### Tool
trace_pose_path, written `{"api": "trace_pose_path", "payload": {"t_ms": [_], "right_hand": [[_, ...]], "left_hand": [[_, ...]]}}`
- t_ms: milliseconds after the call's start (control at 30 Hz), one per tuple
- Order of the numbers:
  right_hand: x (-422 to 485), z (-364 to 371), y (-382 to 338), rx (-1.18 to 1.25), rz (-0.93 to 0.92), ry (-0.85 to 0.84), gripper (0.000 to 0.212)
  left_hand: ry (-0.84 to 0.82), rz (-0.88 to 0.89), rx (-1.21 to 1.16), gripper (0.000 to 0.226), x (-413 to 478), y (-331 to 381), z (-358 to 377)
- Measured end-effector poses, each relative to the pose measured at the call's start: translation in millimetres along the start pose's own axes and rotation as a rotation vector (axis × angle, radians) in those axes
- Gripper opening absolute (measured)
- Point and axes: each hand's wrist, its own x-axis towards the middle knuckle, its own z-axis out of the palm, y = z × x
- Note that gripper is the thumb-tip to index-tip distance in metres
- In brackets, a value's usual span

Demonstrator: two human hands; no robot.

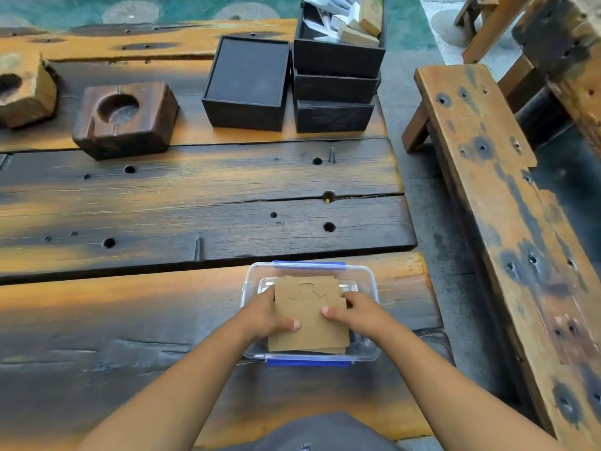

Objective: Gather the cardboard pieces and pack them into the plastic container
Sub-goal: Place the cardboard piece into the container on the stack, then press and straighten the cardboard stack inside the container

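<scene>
A clear plastic container [370, 288] with blue clips on its near and far sides sits at the table's near right. A stack of brown cardboard pieces [309, 304] with cut-out shapes lies in its opening, sticking up over the near rim. My left hand [263, 315] grips the stack's left edge, thumb on top. On the right edge my right hand [354, 312] holds the same stack, thumb pressed on the top sheet. How deep the stack sits in the container is hidden.
Further back on the wooden plank table [195, 206] stand an open black box [247, 83] and a stack of black boxes [335, 86], the top one holding small packets. Two wooden blocks with round hollows [125, 118] sit at left. A wooden bench [494, 190] runs along the right.
</scene>
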Motion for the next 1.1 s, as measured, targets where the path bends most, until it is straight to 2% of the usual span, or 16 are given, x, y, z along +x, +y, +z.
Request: {"api": "trace_pose_path", "payload": {"t_ms": [133, 200, 300, 433, 600, 700, 1000, 1100], "right_hand": [[0.3, 2.0, -1.5, -0.099, -0.001, 0.032, 0.043], [0.8, 0.7, -3.5, -0.179, -0.006, 0.031, 0.047], [-0.4, 1.8, -3.8, -0.207, -0.034, 0.013, 0.04], [-1.5, 3.7, -4.9, -0.287, -0.06, 0.039, 0.05], [-2.6, 1.4, -3.7, -0.239, -0.069, 0.009, 0.047], [-0.9, 1.2, -5.2, -0.252, -0.087, -0.007, 0.058], [2.8, 6.2, -3.7, -0.298, -0.074, 0.052, 0.067], [6.7, 2.9, -3.0, -0.3, -0.022, -0.025, 0.072]], "left_hand": [[-0.004, 0.008, 0.061, 0.084, 3.4, 3.8, -0.4], [-0.016, -0.003, 0.106, 0.079, 4.8, 2.6, 0.7], [-0.005, -0.023, 0.169, 0.067, 3.4, 1.7, 1.6], [-0.006, 0.017, 0.175, 0.07, 2.6, 1.9, 2.2], [-0.069, 0.011, 0.173, 0.067, 3.6, 5.3, -0.6], [-0.041, -0.012, 0.137, 0.068, 5.8, 6.2, -1.1], [-0.039, 0.042, 0.209, 0.075, 2.7, 2.0, -0.9], [-0.054, 0.019, 0.197, 0.08, 3.8, 1.1, 2.2]]}}
